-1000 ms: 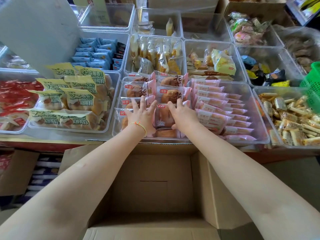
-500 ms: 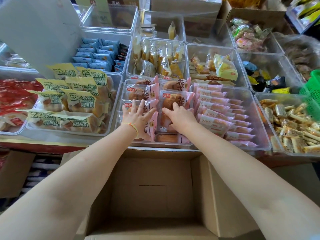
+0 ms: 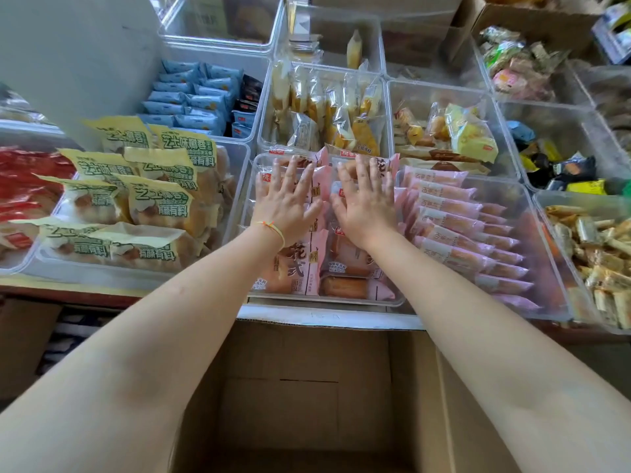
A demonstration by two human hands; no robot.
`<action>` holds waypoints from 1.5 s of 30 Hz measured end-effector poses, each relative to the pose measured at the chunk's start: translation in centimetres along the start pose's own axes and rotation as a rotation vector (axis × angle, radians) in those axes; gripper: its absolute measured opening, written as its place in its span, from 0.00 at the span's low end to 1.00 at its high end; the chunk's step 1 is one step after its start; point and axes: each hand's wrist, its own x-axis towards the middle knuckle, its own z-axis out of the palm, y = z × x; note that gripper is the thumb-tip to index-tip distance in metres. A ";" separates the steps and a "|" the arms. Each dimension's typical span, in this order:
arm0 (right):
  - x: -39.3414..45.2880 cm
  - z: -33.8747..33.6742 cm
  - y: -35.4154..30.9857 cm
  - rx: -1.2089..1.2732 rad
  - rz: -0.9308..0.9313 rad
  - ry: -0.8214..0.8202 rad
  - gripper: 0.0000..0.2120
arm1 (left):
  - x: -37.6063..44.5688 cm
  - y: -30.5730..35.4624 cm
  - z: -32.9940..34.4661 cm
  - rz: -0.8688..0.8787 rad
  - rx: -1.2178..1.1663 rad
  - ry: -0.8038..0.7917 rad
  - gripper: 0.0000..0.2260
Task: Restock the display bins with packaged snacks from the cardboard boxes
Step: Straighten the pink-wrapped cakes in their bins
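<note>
Head view, left to right: glossy red packs [image 3: 24, 186] fill a clear bin at the far left edge. Next, a clear plastic bin [image 3: 239, 172] holds puffy bread packs [image 3: 153, 196] with matte yellow-green headers and green print, stacked loosely. Behind it, flat pale-blue packs [image 3: 191, 100] stand in rows.

In the middle bin [image 3: 251, 213], also clear and hard-walled with rounded corners, pink crinkly bun packs [image 3: 297, 264] lie overlapped in two columns, brown rolls showing through clear windows. The left hand [image 3: 286, 203], with a thin yellow-orange cord at the wrist, lies flat on the left column, fingers straight and spread, gripping nothing. Just beside it, the right hand [image 3: 362, 203] presses flat on the right column, fingers likewise straight and spread.

Right of the hands, slim pale-pink packs [image 3: 454, 227] stand on edge in a tight slanted row. Behind, yellow clear-wrapped sticks [image 3: 327, 107] stand upright. At the far right, small shiny gold-wrapped bars [image 3: 601, 254] lie heaped.

Below the worktop edge, an open brown cardboard box [image 3: 307, 387] sits between the forearms, its smooth inner floor bare, flaps seamed
</note>
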 end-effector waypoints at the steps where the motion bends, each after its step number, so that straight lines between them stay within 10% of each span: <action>1: 0.4 0.5 0.1 0.004 0.009 0.001 0.28 | 0.5 0.0 0.3 0.011 0.012 -0.005 0.30; 23: 0.3 -2.5 0.3 0.222 -0.029 0.100 0.25 | -0.2 0.0 -2.3 0.097 0.000 0.072 0.27; 33: -9.9 -6.6 7.5 0.274 0.308 -0.020 0.12 | -6.0 10.4 -7.3 0.242 0.021 0.060 0.12; 45: -11.6 -6.9 17.4 0.511 0.175 0.046 0.10 | -7.7 21.1 -4.0 0.055 0.016 0.011 0.14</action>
